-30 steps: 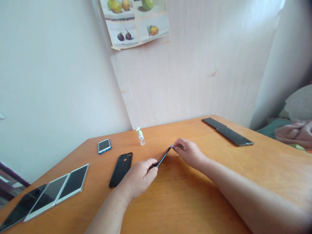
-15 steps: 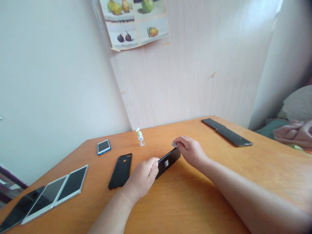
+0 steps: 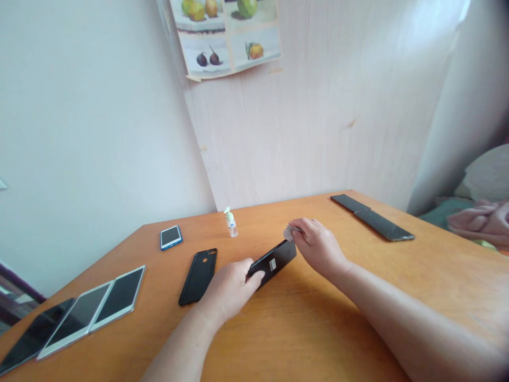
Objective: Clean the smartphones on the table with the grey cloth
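Note:
A black phone (image 3: 277, 261) with a small pale label on its back is tilted on edge above the table. My left hand (image 3: 233, 289) grips its near end, thumb across the back. Pinched in my right hand (image 3: 318, 245) is a small white wipe (image 3: 289, 233), at the phone's far upper corner; whether it touches the phone is hard to tell. Just left of my left hand lies a black phone case (image 3: 199, 277), its hollow side up.
On the wooden table (image 3: 318, 329) stands a small pump bottle (image 3: 231, 223). Behind the case lies a blue-edged phone (image 3: 170, 237). White-framed devices (image 3: 121, 297) and a dark one (image 3: 35, 337) lie at left. Two dark phones (image 3: 384, 225) lie at far right.
My right hand has shifted slightly right, and more of the white wipe shows. My left thumb now lies further over the phone's back. The view has moved a little.

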Demonstrator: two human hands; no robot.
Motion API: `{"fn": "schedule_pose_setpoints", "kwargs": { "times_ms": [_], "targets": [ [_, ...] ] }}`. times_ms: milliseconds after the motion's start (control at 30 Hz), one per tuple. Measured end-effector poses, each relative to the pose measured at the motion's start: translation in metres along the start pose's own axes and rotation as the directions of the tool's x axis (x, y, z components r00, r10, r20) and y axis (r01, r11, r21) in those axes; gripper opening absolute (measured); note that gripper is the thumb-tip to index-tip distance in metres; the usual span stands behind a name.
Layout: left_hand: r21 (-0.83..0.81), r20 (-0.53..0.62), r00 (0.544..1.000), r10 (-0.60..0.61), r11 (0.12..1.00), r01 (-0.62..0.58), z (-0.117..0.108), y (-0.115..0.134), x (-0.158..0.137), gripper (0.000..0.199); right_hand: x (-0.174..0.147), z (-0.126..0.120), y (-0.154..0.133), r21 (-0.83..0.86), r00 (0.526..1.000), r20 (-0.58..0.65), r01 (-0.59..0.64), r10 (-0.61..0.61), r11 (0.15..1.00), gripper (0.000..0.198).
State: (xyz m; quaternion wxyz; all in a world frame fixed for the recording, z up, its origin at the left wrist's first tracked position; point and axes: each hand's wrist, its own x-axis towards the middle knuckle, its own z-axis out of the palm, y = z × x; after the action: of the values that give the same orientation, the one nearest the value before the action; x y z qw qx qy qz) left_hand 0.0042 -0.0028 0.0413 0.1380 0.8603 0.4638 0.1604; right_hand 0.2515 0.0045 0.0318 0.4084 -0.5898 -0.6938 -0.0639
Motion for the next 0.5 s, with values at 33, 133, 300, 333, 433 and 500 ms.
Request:
{"fn": "schedule_pose_setpoints", "kwargs": {
  "times_ms": [33,133,300,333,433,500],
  "targets": [
    [-0.006,-0.005,1.0,0.007,1.0,-0.007,0.001,0.0,0.0,0.028,0.0,-0.001,-0.001,-0.013,1.0,0.022,-0.003,0.004,1.0,0.023],
    [-0.023,-0.022,1.0,0.016,1.0,-0.016,0.003,-0.001,0.002,0.027,-0.002,-0.003,-0.006,-0.037,0.996,0.085,0.02,-0.017,0.999,0.021],
    [-0.075,-0.037,0.999,0.018,0.997,-0.021,0.006,-0.001,0.004,0.025,-0.017,-0.001,-0.037,0.074,0.964,0.124,0.229,-0.237,0.971,0.028],
    [-0.102,-0.047,0.998,0.034,0.994,-0.038,0.007,-0.001,0.004,0.023,-0.022,0.0,-0.045,0.121,0.942,0.131,0.293,-0.308,0.948,0.03],
    [-0.177,-0.08,0.993,0.082,0.98,-0.095,0.009,-0.001,0.005,0.018,-0.03,0.004,-0.062,0.209,0.867,0.152,0.442,-0.475,0.872,0.037],
    [-0.168,-0.075,0.995,0.07,0.982,-0.081,0.01,-0.002,0.005,0.019,-0.028,0.005,-0.06,0.178,0.861,0.17,0.452,-0.48,0.874,0.038]
  ]
}}
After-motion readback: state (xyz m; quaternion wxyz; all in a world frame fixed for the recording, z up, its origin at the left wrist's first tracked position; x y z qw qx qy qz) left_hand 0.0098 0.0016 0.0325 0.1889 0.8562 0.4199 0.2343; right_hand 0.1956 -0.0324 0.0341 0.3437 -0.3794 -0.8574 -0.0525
